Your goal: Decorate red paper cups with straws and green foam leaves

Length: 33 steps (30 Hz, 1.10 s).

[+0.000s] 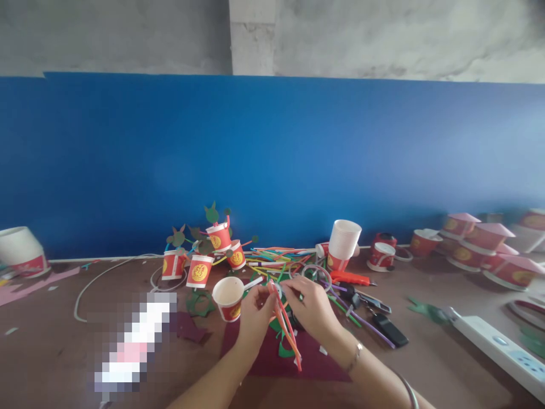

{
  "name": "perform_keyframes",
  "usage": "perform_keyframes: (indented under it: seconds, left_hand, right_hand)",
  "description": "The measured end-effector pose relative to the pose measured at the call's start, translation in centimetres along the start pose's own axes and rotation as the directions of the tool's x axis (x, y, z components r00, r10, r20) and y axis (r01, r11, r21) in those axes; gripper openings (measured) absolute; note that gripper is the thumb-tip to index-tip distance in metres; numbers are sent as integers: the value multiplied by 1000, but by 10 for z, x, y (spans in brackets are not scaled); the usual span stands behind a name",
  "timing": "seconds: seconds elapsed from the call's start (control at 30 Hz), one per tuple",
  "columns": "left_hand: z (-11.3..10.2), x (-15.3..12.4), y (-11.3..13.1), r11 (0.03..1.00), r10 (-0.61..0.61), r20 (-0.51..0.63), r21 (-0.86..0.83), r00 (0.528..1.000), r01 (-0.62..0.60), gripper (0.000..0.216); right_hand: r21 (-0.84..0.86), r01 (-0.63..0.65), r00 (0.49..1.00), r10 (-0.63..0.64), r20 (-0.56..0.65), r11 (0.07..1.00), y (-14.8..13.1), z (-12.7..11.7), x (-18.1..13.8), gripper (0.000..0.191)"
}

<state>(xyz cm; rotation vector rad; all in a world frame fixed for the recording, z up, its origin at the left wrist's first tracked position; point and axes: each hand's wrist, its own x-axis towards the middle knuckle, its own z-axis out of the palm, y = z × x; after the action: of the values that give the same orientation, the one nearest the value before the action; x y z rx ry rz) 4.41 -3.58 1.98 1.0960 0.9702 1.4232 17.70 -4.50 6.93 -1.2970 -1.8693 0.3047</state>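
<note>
My left hand (254,318) pinches the upper end of thin pink-orange straws (288,336), which hang down toward the table. My right hand (313,304) is close beside it, thumb and fingers pressed together near the top of the straws; whatever lies between those fingertips is too small to make out. Under both hands lies a dark red paper sheet (306,363) with green paper cut-outs (285,346) and small white scraps on it. A red and white paper cup (229,301) stands open just left of my left hand.
Decorated cups (199,271) with green paper heads stand behind. A pile of colored straws (276,255), stacked cups (344,241), an orange cutter (351,278) and keys with a black fob (389,329) lie farther back and right. A power strip (502,346) is at right, pink-topped cups (489,236) beyond.
</note>
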Motion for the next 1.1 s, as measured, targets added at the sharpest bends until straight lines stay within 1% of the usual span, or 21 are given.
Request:
perform_keyframes:
  seconds: [0.07, 0.17, 0.23, 0.33, 0.43, 0.5, 0.57, 0.63, 0.67, 0.7, 0.77, 0.87, 0.93, 1.0, 1.03, 1.1]
  left_hand:
    - [0, -2, 1, 999, 36, 7, 15, 999, -36, 32]
    - [2, -4, 3, 997, 69, 21, 20, 997, -69, 29]
    - [3, -5, 6, 998, 62, 41, -4, 997, -62, 29]
    - [4, -6, 10, 998, 9, 67, -55, 998, -5, 30]
    - [4, -6, 14, 995, -52, 82, -86, 995, 59, 32]
    - [4, -6, 16, 991, -79, 100, -99, 992, 89, 33]
    - [4, -7, 18, 987, -114, 133, -100, 984, 128, 33]
    - [5, -7, 19, 981, -156, 164, -89, 974, 172, 35]
    - [5, -7, 18, 978, -175, 173, -81, 969, 191, 36]
    - [5, -7, 17, 976, -189, 177, -70, 966, 204, 38]
    - [4, -6, 15, 977, -198, 172, -42, 965, 208, 40]
    - [3, -4, 9, 981, -194, 158, 18, 968, 193, 40]
    - [2, -3, 6, 985, -172, 152, 38, 973, 169, 39]
    - [1, -3, 5, 993, -120, 150, 21, 981, 118, 34]
    - [0, -3, 5, 997, -74, 150, 12, 986, 73, 29]
    - [-2, -3, 6, 997, 54, 167, 38, 984, -61, 25]
  right_hand:
    - [-46, 40, 999, -39, 19, 998, -8, 0, -4, 27]
    - [-72, 11, 999, -8, 42, 997, -12, 0, -6, 27]
    - [-8, -62, 997, 63, 52, 998, -11, 1, -4, 26]
    - [148, -182, 981, 170, 94, 972, -7, 1, 1, 25]
    - [289, -230, 970, 196, 142, 929, -1, 2, 5, 23]
    - [420, -274, 960, 221, 172, 865, 1, 3, 6, 24]
    - [557, -348, 937, 270, 220, 754, 2, 3, 6, 27]
    - [639, -426, 904, 330, 273, 640, 2, 2, 6, 31]
    - [654, -458, 887, 360, 291, 602, 1, 2, 6, 33]
    - [654, -484, 872, 385, 303, 582, 1, 1, 6, 34]
    - [639, -505, 860, 400, 317, 580, 0, 0, 6, 35]
    - [627, -475, 880, 356, 315, 618, 2, 0, 7, 36]
    - [627, -476, 879, 360, 312, 617, 7, 1, 8, 35]
    - [654, -514, 854, 403, 328, 555, 13, 2, 9, 33]
    - [681, -536, 836, 427, 346, 499, 17, 3, 10, 31]
    - [729, -572, 798, 460, 389, 376, 22, 5, 11, 28]
